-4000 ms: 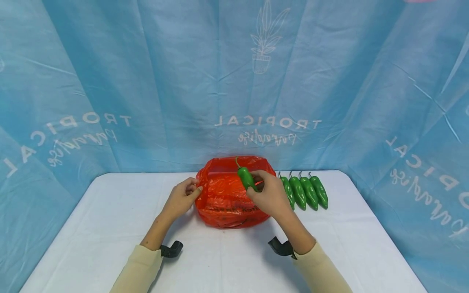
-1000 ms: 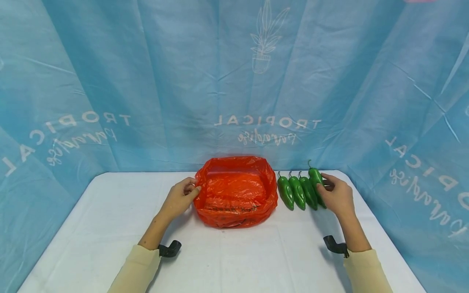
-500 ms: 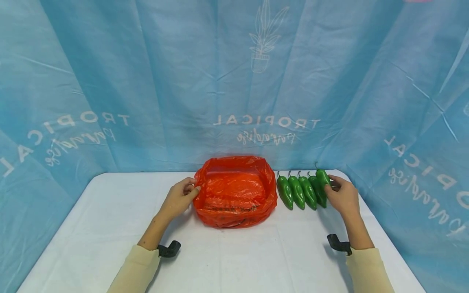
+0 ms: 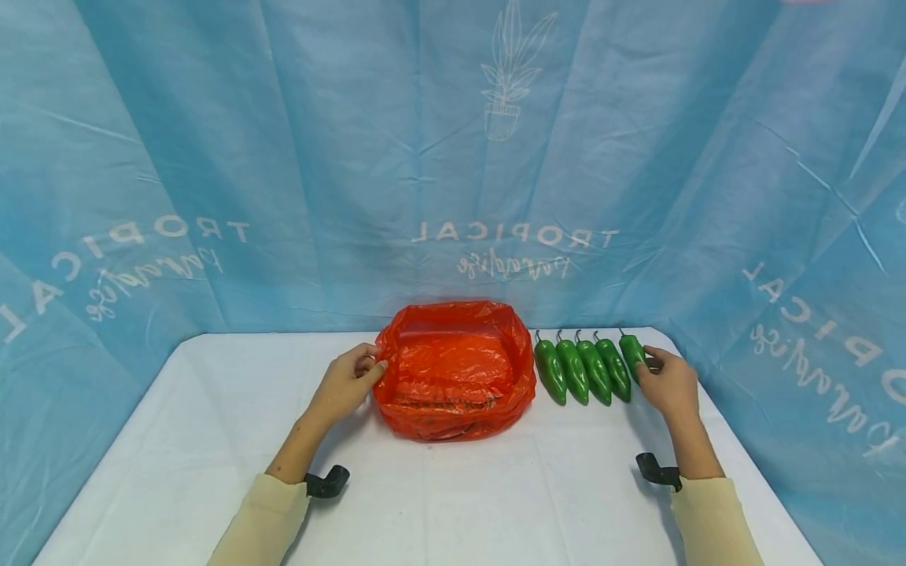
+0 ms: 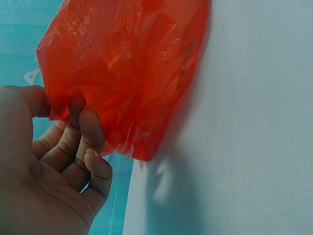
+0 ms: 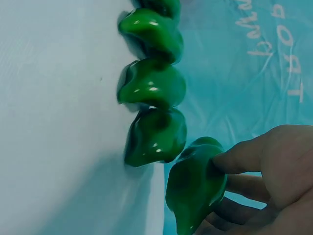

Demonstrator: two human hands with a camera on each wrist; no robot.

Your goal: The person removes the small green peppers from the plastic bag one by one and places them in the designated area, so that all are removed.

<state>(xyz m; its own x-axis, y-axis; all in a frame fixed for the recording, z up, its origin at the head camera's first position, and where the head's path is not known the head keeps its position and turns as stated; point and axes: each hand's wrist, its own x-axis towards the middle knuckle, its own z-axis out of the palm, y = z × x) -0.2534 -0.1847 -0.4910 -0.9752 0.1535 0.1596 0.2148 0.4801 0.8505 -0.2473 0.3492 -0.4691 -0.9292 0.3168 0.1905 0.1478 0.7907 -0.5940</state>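
Observation:
A red plastic bag [image 4: 453, 365] stands open-mouthed at the back middle of the table. My left hand [image 4: 349, 383] pinches its left rim between thumb and fingers, as the left wrist view also shows on the bag [image 5: 127, 63]. To the right of the bag, several green peppers [image 4: 573, 369] lie side by side with stems toward the back. At the right end of this row, my right hand [image 4: 668, 383] holds another green pepper [image 4: 631, 350] between thumb and fingers. In the right wrist view that pepper [image 6: 195, 181] sits slightly apart from its nearest neighbour [image 6: 156, 137].
A white cloth [image 4: 453, 503] covers the table, whose back edge meets a blue printed curtain [image 4: 368, 196]. The curtain also rises along both sides. Black curved mounts [image 4: 328, 482] are strapped to both wrists.
Four seconds ago my right hand held a pepper over the bag. It has since moved right and lowered a pepper to the row's right end. My left hand keeps its place on the rim.

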